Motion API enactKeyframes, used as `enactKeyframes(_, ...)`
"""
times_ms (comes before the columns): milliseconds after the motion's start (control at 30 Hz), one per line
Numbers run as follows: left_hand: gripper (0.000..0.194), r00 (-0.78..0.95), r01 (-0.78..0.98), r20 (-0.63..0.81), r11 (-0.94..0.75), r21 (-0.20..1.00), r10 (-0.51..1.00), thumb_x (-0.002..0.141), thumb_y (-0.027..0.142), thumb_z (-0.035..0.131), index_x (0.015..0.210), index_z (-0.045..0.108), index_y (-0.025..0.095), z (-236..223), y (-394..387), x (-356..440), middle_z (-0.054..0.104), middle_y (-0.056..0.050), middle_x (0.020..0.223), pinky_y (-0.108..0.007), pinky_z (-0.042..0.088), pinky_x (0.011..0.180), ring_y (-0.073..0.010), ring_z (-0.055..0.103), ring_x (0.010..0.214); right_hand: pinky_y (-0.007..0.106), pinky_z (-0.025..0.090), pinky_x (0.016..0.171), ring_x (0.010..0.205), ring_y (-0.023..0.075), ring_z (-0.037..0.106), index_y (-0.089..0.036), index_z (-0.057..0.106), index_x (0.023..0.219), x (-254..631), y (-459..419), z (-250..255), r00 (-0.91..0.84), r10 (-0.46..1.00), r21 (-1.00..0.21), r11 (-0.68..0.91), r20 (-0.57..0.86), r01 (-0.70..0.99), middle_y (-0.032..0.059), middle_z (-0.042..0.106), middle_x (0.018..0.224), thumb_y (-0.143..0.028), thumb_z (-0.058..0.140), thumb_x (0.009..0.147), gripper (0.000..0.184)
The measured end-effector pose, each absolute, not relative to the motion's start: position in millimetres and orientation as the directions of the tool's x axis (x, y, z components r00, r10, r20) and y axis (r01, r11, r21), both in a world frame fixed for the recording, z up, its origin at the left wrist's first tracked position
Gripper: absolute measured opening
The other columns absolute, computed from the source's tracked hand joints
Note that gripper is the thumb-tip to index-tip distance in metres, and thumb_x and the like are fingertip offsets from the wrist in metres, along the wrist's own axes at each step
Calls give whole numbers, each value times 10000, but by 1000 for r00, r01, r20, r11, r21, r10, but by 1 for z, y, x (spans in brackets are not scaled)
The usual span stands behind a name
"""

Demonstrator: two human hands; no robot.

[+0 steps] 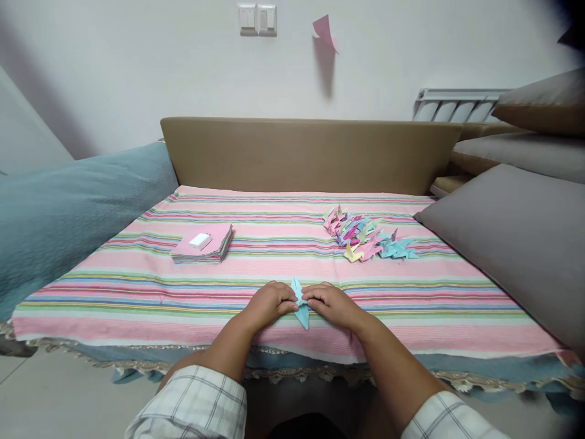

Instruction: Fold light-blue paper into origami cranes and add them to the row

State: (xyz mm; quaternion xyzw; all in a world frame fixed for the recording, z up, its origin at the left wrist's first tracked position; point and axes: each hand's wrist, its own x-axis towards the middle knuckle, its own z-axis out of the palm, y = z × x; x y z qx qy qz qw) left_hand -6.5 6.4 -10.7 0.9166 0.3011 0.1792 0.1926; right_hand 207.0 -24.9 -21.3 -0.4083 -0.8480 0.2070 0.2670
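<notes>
A light blue folded paper piece (pixel 301 316), slim and pointed at both ends, is held between my two hands just above the striped cloth (pixel 274 268). My left hand (pixel 273 300) pinches its left side with thumb and fingers. From the other side, my right hand (pixel 333 303) grips it the same way, fingertips closed on the middle of the paper. One point sticks up between my hands and the other points down toward me. My fingertips hide the centre folds.
Folded paper cranes (pixel 361 235) in several colours lie in a cluster at right. At left, a stack of square paper (pixel 217 247) carries a small white block (pixel 200 241). Grey cushions (pixel 516 238) bound the right side, a blue-covered armrest (pixel 91 201) the left, and a brown backrest (pixel 311 155) the rear.
</notes>
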Motion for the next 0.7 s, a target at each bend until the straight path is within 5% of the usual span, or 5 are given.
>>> enactKeyframes(267,317,668,608,207,-685,400,715,919,308,375,800,638,176,-7,-2,1,659,-38,808,-293,405,799,-158,572,789,321,393,888,965,166,582,-233,659,981,199,-28,-19,-429,864,-579,498,264,646,20,673,1040,-172,508,827,224)
enactKeyframes(467,269,594,616,264,-641,459,760,886,279,425,740,629,182,-9,-3,3,665,-37,896,-293,394,846,-158,577,886,309,391,860,944,162,554,-210,657,894,197,-27,-25,-364,889,-588,457,277,668,26,661,999,-215,560,824,120)
enactKeyframes(700,241,593,627,228,-620,472,772,807,244,529,575,526,176,-8,-1,5,602,4,678,-261,384,735,-129,544,702,301,390,828,913,160,534,-194,645,819,193,-25,-26,-304,915,-581,403,265,707,37,635,956,-240,540,851,118)
